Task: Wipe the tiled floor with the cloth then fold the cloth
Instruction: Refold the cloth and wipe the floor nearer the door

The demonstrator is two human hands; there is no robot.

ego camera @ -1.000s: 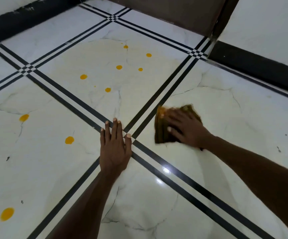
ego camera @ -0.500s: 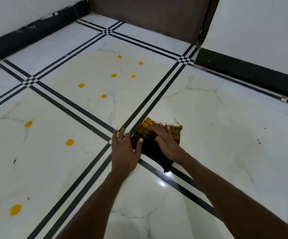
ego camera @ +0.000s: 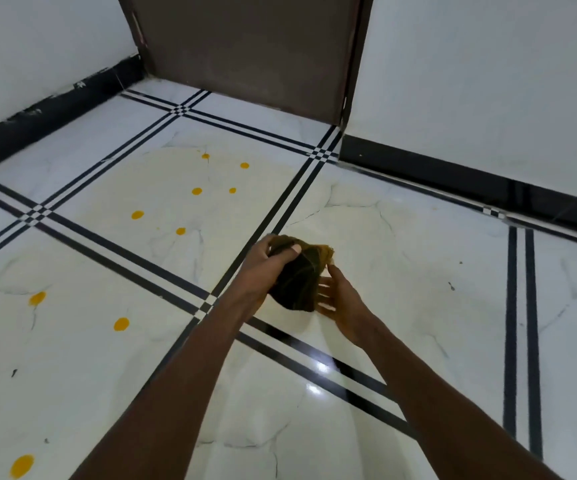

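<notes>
1. The cloth [ego camera: 297, 278], dark with a yellow-checked edge, is bunched up and lifted off the tiled floor [ego camera: 418, 289], just on the door side of the crossing of black tile lines [ego camera: 207, 304].
2. The left hand [ego camera: 263, 268] grips the cloth's upper end, fingers and thumb curled round the bunch.
3. The right hand [ego camera: 340, 299] sits just beside the cloth's lower right edge, fingers straight and spread; the blur makes it hard to say, but it seems to brush the fabric without holding it.
4. Judged from this, wiping is paused and the cloth is being gathered, likely the start of folding.
5. Yellow spots [ego camera: 197, 191] lie on the tiles beyond and to the left of the crossing, so the floor does not look finished.
6. The next move calls for the right hand to find a free corner, so the two hands can shake the bunch flat before a crease is made.
</notes>
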